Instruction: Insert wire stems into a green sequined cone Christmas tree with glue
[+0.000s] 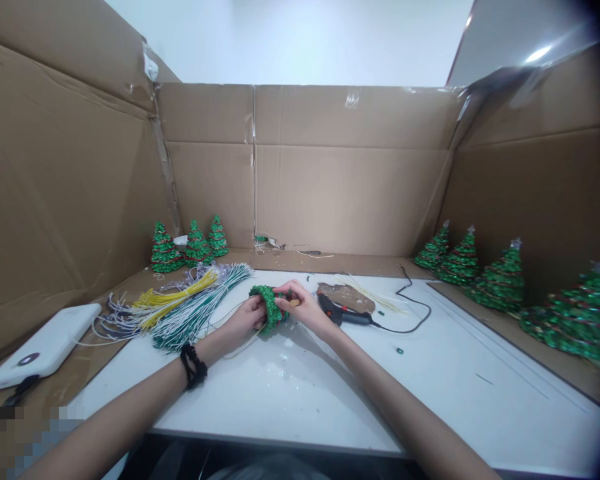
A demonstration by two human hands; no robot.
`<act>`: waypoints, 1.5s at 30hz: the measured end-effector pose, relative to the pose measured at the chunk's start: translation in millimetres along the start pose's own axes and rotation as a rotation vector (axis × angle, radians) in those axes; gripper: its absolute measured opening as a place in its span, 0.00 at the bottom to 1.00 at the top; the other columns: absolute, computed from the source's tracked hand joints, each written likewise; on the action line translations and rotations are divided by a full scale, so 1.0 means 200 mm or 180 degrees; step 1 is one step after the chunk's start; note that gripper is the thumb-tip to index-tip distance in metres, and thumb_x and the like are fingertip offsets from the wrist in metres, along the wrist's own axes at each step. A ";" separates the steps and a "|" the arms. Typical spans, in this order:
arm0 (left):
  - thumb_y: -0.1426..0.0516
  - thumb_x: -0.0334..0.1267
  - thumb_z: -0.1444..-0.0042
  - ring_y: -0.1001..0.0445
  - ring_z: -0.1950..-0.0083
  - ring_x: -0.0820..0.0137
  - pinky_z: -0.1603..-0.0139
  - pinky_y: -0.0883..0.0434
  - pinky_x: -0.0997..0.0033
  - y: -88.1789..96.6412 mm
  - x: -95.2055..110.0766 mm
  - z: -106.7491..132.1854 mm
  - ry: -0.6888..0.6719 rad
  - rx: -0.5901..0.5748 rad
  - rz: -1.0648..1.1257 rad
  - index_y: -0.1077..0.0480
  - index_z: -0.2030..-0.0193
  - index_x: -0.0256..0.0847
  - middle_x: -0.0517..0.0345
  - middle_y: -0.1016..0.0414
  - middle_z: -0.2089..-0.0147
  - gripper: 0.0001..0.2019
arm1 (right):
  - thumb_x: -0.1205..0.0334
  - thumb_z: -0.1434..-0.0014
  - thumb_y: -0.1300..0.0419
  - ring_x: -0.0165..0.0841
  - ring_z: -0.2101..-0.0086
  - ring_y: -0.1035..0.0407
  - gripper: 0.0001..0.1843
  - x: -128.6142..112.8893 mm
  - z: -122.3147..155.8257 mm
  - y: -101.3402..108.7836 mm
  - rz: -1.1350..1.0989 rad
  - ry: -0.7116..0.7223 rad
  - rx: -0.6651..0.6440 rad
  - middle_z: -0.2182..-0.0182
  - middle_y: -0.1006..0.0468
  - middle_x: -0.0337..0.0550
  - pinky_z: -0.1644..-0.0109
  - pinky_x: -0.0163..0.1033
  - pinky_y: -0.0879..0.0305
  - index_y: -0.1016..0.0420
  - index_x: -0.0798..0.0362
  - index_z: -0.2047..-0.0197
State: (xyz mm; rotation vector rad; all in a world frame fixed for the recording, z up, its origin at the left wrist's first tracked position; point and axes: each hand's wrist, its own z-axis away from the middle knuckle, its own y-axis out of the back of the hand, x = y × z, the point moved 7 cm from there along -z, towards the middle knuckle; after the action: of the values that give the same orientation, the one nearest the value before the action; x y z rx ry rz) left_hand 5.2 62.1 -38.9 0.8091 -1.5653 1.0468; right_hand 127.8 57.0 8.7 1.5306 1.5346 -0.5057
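Observation:
A green craft Christmas tree (269, 319) with bits of red is held up over the middle of the white table, turned so that its shape is hard to make out. My left hand (250, 313) is closed on its left side, fingers curled toward its inside. My right hand (300, 307) pinches its upper right edge. A small tan piece, perhaps a wooden handle, shows by the right fingers; I cannot tell what it is. Thin pale strands hang near the left hand. Just right of my right hand lies a black hot glue gun (347, 315) on its side.
Bundles of green-white wire (205, 310) and yellow wire (180, 297) lie left, near a white power bank (45, 347). Finished trees line the left (165, 250) and right (497, 280). Brown cardboard (347, 297) lies under the glue gun, whose cord (420, 320) curves right. Cardboard walls (350, 193) enclose the table.

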 end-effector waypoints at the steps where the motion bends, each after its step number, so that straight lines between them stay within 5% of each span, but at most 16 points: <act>1: 0.34 0.48 0.59 0.45 0.79 0.80 0.79 0.55 0.76 0.00 0.00 0.00 0.0003 -0.0011 -0.0017 0.30 0.57 0.36 0.68 0.40 0.80 0.25 | 0.54 0.46 0.40 0.33 0.64 0.36 0.10 0.00 0.00 0.00 -0.0003 0.0008 0.0005 0.64 0.34 0.40 0.59 0.38 0.38 0.26 0.50 0.63; 15: 0.34 0.47 0.60 0.47 0.79 0.81 0.79 0.55 0.76 0.01 0.00 -0.01 0.0025 -0.0056 -0.0012 0.30 0.58 0.35 0.65 0.38 0.77 0.24 | 0.52 0.46 0.40 0.33 0.64 0.36 0.12 0.01 0.00 0.00 -0.0060 -0.0014 0.0030 0.64 0.35 0.40 0.58 0.39 0.38 0.26 0.50 0.62; 20: 0.33 0.43 0.61 0.50 0.79 0.82 0.79 0.57 0.76 0.00 0.00 -0.01 0.0066 -0.0081 0.0138 0.30 0.58 0.36 0.67 0.40 0.78 0.24 | 0.48 0.40 0.47 0.35 0.61 0.35 0.17 -0.05 0.01 0.01 0.0120 0.0055 0.0010 0.64 0.33 0.43 0.54 0.40 0.39 0.26 0.52 0.63; 28: 0.32 0.46 0.62 0.51 0.80 0.82 0.80 0.58 0.76 -0.01 0.02 0.00 0.0134 0.0040 0.0005 0.30 0.62 0.35 0.69 0.43 0.80 0.23 | 0.50 0.35 0.55 0.34 0.66 0.36 0.19 -0.15 0.06 0.17 0.0554 0.0314 0.1258 0.70 0.31 0.41 0.60 0.38 0.40 0.30 0.52 0.67; 35: 0.33 0.46 0.61 0.53 0.81 0.83 0.81 0.59 0.76 -0.01 0.01 -0.01 0.0131 -0.0041 -0.0040 0.29 0.61 0.35 0.67 0.41 0.79 0.23 | 0.57 0.36 0.54 0.36 0.64 0.33 0.15 -0.08 0.05 0.06 0.0701 0.0372 0.0539 0.67 0.26 0.43 0.58 0.39 0.39 0.30 0.53 0.65; 45: 0.35 0.45 0.57 0.50 0.81 0.83 0.81 0.54 0.78 0.00 0.00 -0.02 0.0005 -0.0057 -0.0040 0.30 0.61 0.35 0.69 0.44 0.79 0.20 | 0.66 0.37 0.53 0.37 0.59 0.36 0.10 -0.10 0.06 0.01 0.1122 0.0510 0.0286 0.62 0.29 0.45 0.54 0.42 0.40 0.31 0.52 0.60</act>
State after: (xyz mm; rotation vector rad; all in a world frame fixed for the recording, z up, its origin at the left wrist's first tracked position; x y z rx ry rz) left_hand 6.5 65.5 -38.0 0.8048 -1.5640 1.0228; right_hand 129.4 36.1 18.7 1.9015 1.3312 -0.2562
